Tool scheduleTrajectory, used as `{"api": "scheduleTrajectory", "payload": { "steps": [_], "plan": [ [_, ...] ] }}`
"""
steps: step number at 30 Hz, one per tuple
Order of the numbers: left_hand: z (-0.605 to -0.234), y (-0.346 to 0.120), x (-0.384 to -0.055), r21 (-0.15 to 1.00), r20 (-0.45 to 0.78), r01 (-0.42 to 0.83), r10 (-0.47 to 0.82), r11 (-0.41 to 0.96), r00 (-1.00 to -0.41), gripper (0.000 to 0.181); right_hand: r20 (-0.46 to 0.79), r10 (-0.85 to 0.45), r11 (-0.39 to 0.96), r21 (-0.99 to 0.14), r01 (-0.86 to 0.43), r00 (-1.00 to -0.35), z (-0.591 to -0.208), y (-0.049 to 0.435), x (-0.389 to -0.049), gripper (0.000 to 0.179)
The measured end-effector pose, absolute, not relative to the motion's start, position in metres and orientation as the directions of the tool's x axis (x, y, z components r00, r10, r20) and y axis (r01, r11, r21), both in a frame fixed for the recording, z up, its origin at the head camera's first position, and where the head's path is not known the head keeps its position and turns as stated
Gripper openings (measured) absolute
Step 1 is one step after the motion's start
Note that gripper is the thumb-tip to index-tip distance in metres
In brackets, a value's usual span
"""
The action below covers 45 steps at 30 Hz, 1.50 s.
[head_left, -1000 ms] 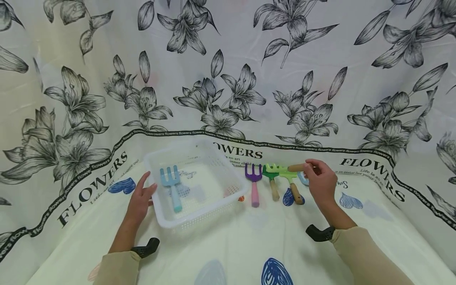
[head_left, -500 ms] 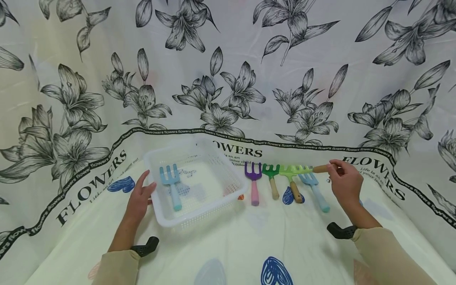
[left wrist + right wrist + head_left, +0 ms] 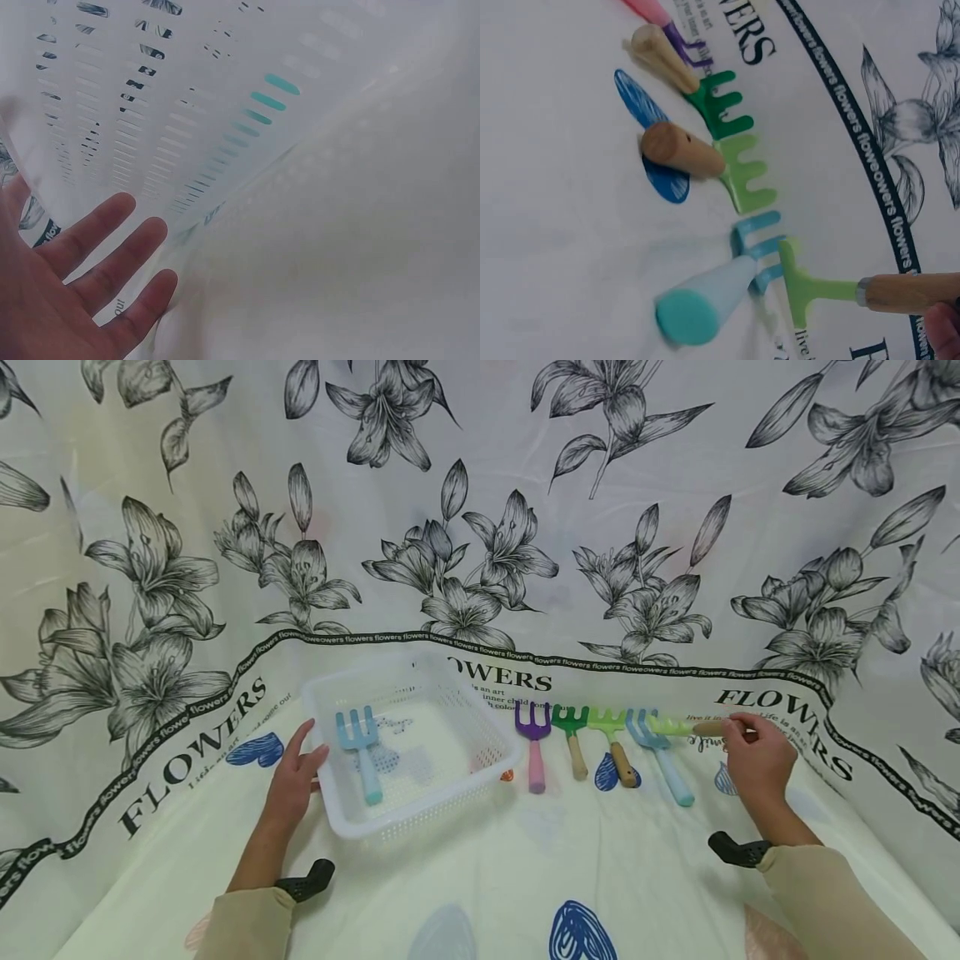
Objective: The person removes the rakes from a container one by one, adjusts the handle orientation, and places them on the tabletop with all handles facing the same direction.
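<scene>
My left hand (image 3: 292,777) grips the left rim of a white plastic basket (image 3: 405,814); its spread fingers (image 3: 124,262) lie outside the perforated wall. Inside the basket lies a light blue hand fork (image 3: 363,752). My right hand (image 3: 761,764) pinches the wooden handle of a light green hand rake (image 3: 817,289), its head pointing left. That head overlaps the tines of a second light blue fork (image 3: 670,768) in both views. Left of this fork lie another light green rake (image 3: 618,752), a dark green rake (image 3: 574,743) and a purple fork with pink handle (image 3: 536,752).
A pale cloth (image 3: 480,893) printed with hearts and lettering covers the surface. Behind it rises a flower-printed curtain (image 3: 480,410), a black lettered band running along its lower edge. The lying tools form a row right of the basket.
My right hand has moved right with the light green rake, from above the other light green rake to the light blue fork's tines. The left hand and basket have stayed put.
</scene>
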<state>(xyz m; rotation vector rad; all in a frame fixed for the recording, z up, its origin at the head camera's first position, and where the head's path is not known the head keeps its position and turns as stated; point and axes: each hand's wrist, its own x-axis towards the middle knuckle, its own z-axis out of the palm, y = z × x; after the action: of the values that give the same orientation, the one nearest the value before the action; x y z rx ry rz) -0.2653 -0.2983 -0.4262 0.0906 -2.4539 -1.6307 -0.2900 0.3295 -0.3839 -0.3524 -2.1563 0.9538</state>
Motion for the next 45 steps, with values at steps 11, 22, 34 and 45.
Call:
{"api": "scheduleTrajectory", "payload": {
  "steps": [11,22,34,45],
  "plan": [
    [-0.426,-0.298,-0.266,0.919,0.139,0.07,-0.153,0.388,-0.979,0.064,0.375,0.517,0.709,-0.691,0.139,-0.77,-0.415,0.364,-0.286,0.032],
    [-0.425,-0.297,-0.264,0.924,0.125,0.055,-0.162,0.378,-0.979,0.065,0.142,0.404,0.734,-0.64,0.227,-0.904,-0.431,0.382,-0.283,0.03],
    [-0.425,-0.296,-0.263,0.924,0.131,0.065,-0.15,0.378,-0.98,0.065,0.108,0.35,0.741,-0.64,0.204,-0.93,-0.443,0.379,-0.284,0.032],
    [-0.427,-0.297,-0.264,0.927,0.124,0.06,-0.151,0.371,-0.981,0.065,0.09,0.326,0.746,-0.636,0.198,-0.941,-0.444,0.373,-0.285,0.034]
  ]
}}
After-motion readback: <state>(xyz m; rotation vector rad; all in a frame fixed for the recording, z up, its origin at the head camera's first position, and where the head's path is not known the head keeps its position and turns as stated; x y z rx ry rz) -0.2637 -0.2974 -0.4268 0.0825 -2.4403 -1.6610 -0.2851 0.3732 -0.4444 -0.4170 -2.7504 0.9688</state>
